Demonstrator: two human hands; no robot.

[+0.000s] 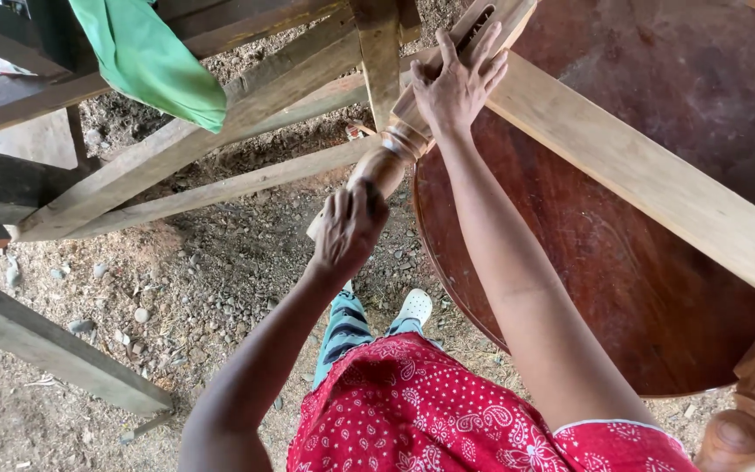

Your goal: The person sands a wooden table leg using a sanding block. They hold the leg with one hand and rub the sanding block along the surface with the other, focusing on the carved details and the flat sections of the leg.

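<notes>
Left hand (348,229): fingers curled tight around the turned leg (384,163), at its lower end. Right hand (456,83): fingers spread flat, pressing the leg's squared upper end, beside a pale plank (640,175) crossing the round red-brown desk (622,262).

No packages, labels, signs or screens identifiable.
One doubtful item only: a small pale scrap (3,65) lying at the far upper left, partly hidden under dark timber; whether it is a wrapper or label cannot be told. Remaining surfaces in view carry no tags, stickers or displays.
</notes>
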